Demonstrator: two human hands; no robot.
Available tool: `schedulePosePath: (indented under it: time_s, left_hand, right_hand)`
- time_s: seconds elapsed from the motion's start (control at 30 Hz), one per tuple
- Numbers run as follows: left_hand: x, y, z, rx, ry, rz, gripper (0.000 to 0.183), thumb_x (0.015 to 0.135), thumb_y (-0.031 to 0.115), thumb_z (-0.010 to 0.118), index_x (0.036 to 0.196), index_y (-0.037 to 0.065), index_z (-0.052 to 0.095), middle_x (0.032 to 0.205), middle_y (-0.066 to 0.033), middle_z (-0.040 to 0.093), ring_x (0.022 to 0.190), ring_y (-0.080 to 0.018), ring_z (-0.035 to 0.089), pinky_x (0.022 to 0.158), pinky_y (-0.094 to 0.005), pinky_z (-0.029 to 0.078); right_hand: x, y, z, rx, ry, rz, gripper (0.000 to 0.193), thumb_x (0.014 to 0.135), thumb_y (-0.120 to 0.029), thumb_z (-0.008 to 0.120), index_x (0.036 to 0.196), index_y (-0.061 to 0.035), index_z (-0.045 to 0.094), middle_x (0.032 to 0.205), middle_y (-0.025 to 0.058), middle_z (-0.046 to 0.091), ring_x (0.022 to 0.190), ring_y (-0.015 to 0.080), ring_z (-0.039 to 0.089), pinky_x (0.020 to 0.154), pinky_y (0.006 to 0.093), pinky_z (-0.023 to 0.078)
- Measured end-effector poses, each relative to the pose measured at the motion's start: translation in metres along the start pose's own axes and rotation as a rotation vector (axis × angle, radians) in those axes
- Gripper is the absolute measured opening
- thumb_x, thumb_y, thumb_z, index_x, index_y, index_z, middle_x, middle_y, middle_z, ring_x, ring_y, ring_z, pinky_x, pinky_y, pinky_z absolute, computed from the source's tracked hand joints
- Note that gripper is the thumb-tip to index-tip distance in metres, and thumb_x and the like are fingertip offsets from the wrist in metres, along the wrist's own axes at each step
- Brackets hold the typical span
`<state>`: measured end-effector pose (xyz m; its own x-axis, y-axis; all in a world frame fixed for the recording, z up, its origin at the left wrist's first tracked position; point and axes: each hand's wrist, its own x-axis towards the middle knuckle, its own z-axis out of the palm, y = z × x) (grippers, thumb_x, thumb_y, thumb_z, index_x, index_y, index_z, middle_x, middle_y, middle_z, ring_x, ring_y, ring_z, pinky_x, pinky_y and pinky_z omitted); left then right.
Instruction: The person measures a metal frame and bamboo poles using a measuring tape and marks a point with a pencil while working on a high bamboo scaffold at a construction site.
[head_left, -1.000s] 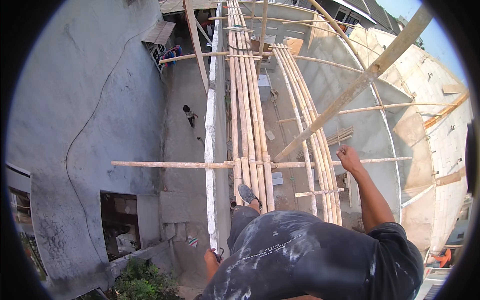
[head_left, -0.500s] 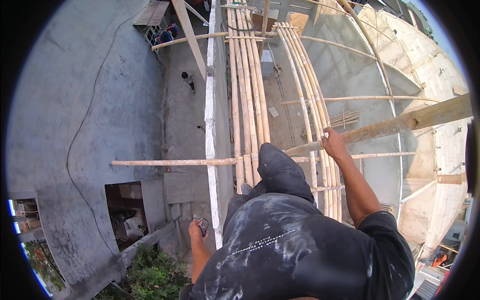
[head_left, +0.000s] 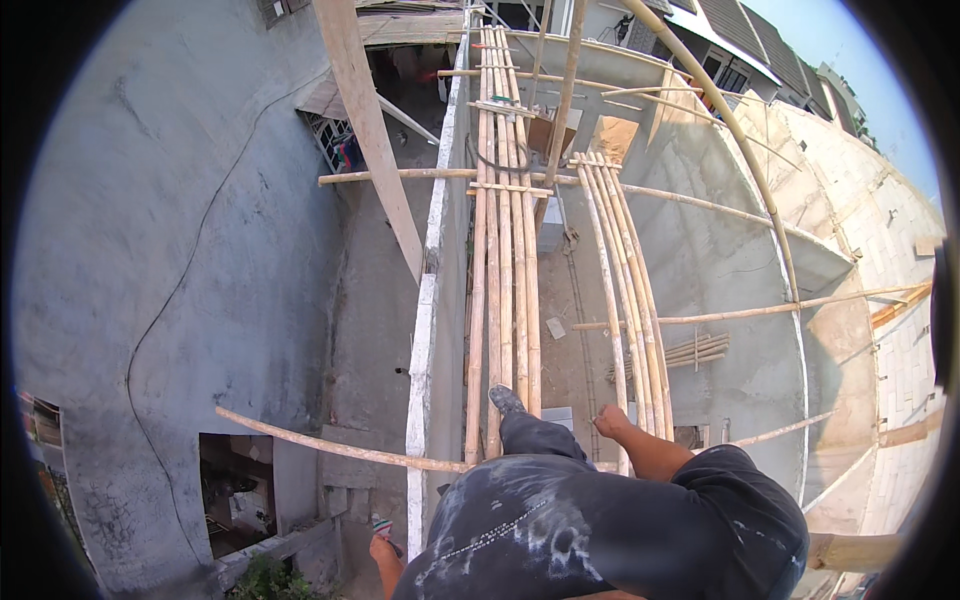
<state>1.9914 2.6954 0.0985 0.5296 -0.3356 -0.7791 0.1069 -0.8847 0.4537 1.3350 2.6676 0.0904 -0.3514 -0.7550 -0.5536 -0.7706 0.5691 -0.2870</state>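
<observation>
My left hand (head_left: pixel 384 551), low on the left beside the wall, is closed around a small red, white and green object (head_left: pixel 381 526) whose kind I cannot make out. My right hand (head_left: pixel 612 422) is held out in front of my body with its fingers curled, and I see nothing in it. Under and beside that hand runs the right-hand row of bamboo poles (head_left: pixel 630 310). My foot (head_left: pixel 507 400) rests on the left-hand walkway of bamboo poles (head_left: pixel 505 280). A thick bamboo pole (head_left: pixel 855 552) lies by my right elbow.
A narrow white-topped wall (head_left: pixel 422 350) runs along the left of the walkway. Bamboo crosspieces (head_left: pixel 340 440) stick out over the drop. An upright plank (head_left: pixel 370 140) leans ahead on the left. Bundled bamboo (head_left: pixel 697 350) lies far below, and a curved bamboo pole (head_left: pixel 735 120) rises at the right.
My right hand has let go of the thick pole and moved in toward my body. My view has tilted up and I have a foot forward on the walkway. My left hand keeps its small object.
</observation>
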Motion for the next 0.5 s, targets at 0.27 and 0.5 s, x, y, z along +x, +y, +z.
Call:
schedulePosePath:
  time_s: [0.27,0.5]
  left_hand:
    - [0.005,0.133,0.146,0.56,0.085,0.699,0.032,0.089,0.021,0.048,0.087,0.002,0.073,0.082,-0.0201,0.07,0.076,-0.0347,0.067,0.074,-0.0446,0.051]
    - [0.047,0.243,0.26,0.668,0.102,0.65,0.032,0.09,0.025,0.051,0.083,0.0,0.071,0.096,-0.0221,0.071,0.086,-0.0382,0.066,0.08,-0.0471,0.051]
  right_hand:
    - [0.226,-0.023,-0.252,0.316,0.454,0.106,0.034,0.093,-0.025,0.057,0.108,0.0023,0.068,0.108,0.0285,0.07,0.106,0.0451,0.066,0.095,0.0481,0.052]
    - [0.322,-0.048,-0.345,0.213,0.611,-0.035,0.029,0.097,-0.014,0.048,0.112,0.0024,0.066,0.107,0.0302,0.068,0.104,0.0462,0.065,0.093,0.049,0.051]
